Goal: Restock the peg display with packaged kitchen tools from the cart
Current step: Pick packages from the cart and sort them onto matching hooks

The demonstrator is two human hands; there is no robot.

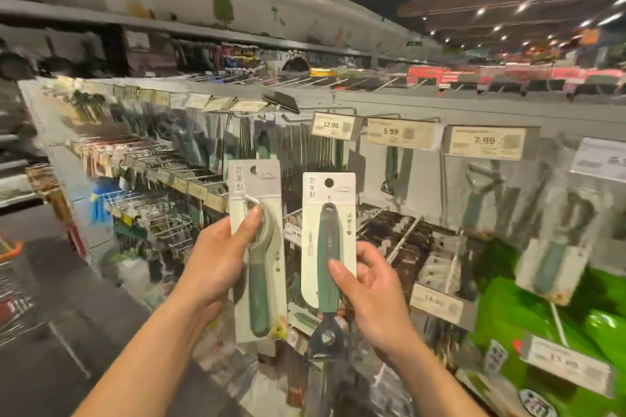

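- Held in a pinching grip by the left hand (216, 261) is one carded green-handled tool (259, 298), with the thumb pressed on its front. A second carded tool (327, 240) is pinched the same way by the right hand (376, 294), and its dark metal head hangs below the card.
- Both packages are raised side by side in front of the peg display (433, 179). Neither has been hung yet.
- A wrong peg could be chosen, since the stock hanging nearby is also green-handled and looks much alike.
- A hang hole could be missed by the peg tip and the card bent or torn, because each card is gripped below its hole, the right one well below.
- With both hands occupied, one card could be dropped while the other is threaded on.
- Price tags reading 12.90 (331, 125), 5.99 (390, 131) and 7.99 (484, 140) can be made out. A column of Chinese characters is printed at each card's upper left, too small to be read with certainty.
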